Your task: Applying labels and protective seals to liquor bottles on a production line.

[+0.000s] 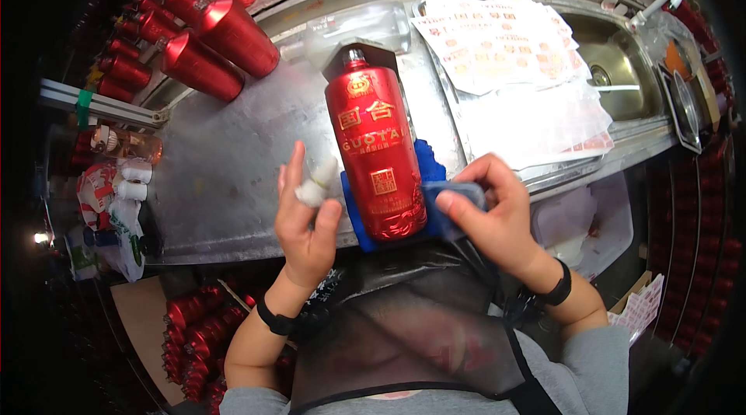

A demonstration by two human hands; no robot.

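Red and glossy, the big bottle [373, 155] in the head view lies with its neck pointing away from the person and its lower end on a blue cloth [426, 160], on the steel counter [225, 155]. The left hand [301, 224] is spread wide just beside it, apparently holding nothing, with white wrapping [313, 191] around a finger. The right hand [501, 213] pinches a clear bluish flat piece [471, 191] between thumb and fingers, near the bottle's lower right side; whether the piece touches the bottle, I cannot tell. For good work here, I would steady the bottle with the left palm, keep the cloth flat under it so it cannot roll, and hold any pressure from the flat piece light and even along the curve. Counting: one bottle on the cloth, one cloth, one flat piece, two black wristbands [558, 283], one sink [622, 65]. Printed sheets [505, 50] overlap too much to count; of the crowded red bottles [237, 38] at upper left, two stand out foremost.
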